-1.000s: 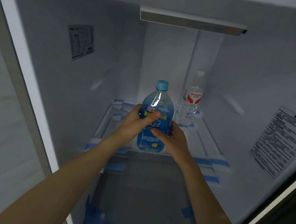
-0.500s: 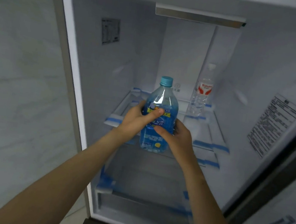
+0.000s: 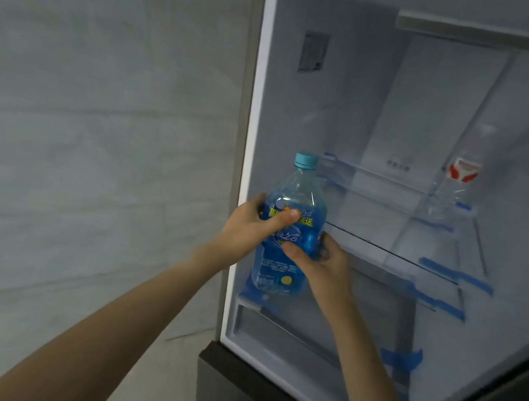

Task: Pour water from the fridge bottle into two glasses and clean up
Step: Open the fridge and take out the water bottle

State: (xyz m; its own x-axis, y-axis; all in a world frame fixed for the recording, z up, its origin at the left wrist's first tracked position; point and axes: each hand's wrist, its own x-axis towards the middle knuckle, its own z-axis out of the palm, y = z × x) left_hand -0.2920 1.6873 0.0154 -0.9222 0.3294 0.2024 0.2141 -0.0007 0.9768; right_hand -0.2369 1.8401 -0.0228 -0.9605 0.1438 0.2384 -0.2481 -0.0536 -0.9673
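So, here is how the work stands at this moment.

Bottle: the blue-labelled bottle (image 3: 288,238) is upright, its light blue cap (image 3: 305,160) is on, and it is carried in front of the left edge of the open fridge (image 3: 305,109). It is between the two hands and does not rest on anything that I can see.

Left hand: the left hand (image 3: 248,225) grips the bottle from the left side. The thumb (image 3: 282,219) lies across the front of the label, and the other fingers go round the back, where they are hidden.

Right hand: the right hand (image 3: 325,265) holds the bottle from the right and a little lower. Its thumb presses the label just under the left thumb, and its curled fingers are round the right side.

Shelf: the glass shelf (image 3: 386,251) is to the right of the right-hand fingers and behind them. The bottle seems apart from it.

Second bottle: a clear bottle with a red label (image 3: 456,182) stands at the back of the shelf, well apart from both hands, and it looks blurred.

Done, as I judge: the bottle is taken from the fridge, or nearly out.

Left, as I judge: opening the cap, pouring into two glasses, putting the bottle back, closing the fridge door, and the cleaning. No glass is in view, so the pouring place cannot be told.
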